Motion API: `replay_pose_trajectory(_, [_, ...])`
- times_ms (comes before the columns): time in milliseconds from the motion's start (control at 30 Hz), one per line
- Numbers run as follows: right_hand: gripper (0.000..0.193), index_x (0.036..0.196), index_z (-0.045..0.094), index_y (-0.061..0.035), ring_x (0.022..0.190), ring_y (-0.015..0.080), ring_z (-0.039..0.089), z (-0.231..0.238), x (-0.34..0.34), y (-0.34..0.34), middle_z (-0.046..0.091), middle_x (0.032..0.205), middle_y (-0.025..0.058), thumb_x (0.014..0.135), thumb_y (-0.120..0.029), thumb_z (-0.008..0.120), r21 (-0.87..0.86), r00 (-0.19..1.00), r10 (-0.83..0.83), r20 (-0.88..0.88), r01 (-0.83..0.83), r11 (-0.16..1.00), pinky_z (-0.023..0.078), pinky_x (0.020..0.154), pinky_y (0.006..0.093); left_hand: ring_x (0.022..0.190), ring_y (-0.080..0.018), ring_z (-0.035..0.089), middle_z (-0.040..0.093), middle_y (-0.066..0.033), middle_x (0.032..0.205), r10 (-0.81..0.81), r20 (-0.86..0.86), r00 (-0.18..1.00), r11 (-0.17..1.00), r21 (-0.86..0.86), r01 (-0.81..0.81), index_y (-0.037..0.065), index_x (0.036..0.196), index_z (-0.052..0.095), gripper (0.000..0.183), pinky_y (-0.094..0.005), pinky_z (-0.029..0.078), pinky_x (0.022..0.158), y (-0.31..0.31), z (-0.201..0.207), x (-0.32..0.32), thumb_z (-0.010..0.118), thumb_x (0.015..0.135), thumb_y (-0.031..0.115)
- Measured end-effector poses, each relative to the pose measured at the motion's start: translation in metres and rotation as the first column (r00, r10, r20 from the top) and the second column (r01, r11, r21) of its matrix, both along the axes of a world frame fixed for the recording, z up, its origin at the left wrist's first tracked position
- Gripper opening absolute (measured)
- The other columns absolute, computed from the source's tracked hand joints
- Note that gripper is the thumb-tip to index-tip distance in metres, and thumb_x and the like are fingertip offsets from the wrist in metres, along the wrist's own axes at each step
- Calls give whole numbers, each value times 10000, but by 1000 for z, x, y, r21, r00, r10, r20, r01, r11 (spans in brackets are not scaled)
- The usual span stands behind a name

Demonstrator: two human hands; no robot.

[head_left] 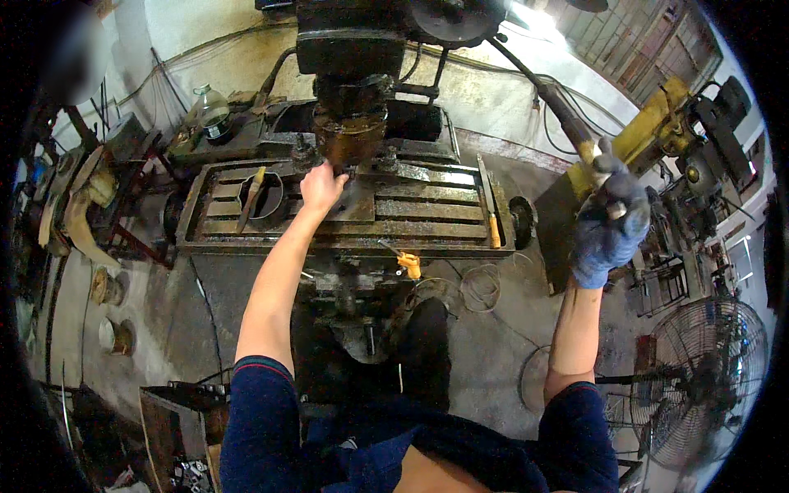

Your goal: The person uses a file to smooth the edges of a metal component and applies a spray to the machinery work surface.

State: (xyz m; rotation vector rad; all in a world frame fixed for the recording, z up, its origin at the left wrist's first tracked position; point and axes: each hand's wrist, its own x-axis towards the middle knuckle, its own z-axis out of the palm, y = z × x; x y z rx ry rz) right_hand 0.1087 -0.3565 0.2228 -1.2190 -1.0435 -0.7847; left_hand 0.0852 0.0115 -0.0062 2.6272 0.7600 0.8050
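A long, dark round-section lever [546,94] slants from the top centre of the frame toward the right, its metal smooth, its lower end paler and worn; the right hand [610,222], in a blue-grey knitted glove with blackened fingers, is closed around that end. The bare left hand [322,187], left of the frame's centre, has its fingers curled in and the thumb reaching right, just below the spindle head [351,130]; whether it pinches anything I cannot tell. The spindle head, at the upper centre, is a stout cylinder, rusty brown and oily, under a blocky dark housing [349,45]. Beneath it a flat, dull metal plate [358,207] lies on the long worktop [436,211], whose grey steel is cut by parallel slots and glistens with specks. Toward the worktop's left end stands a round, dark-mouthed tin [279,200] with a wooden-handled brush [248,205] leaning at its left side; toward the right end lies a slim metal tool [486,193] with an orange-yellow handle. A glossy yellow air gun [409,264] hangs at the front edge, near the frame's centre
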Motion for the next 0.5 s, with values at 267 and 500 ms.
replay_pose_trajectory(267, [364,761,526,-15,958,310,519,-7,-4,3,571,931,186,878,-349,442,96,992,122,-26,-119,988,271,979,514,670,-297,610,614,-134,682,-269,12,963,932,-250,263,54,895,601,295,-383,461,578,9,26,-82,665,729,289])
replay_pose_trajectory(500, [340,761,536,-17,929,309,525,-8,-6,3,557,838,96,867,-334,472,102,991,128,-37,-123,987,300,966,474,579,-211,599,603,-131,635,-214,59,975,913,-342,221,11,900,598,262,-314,450,544,17,50,-184,663,747,213])
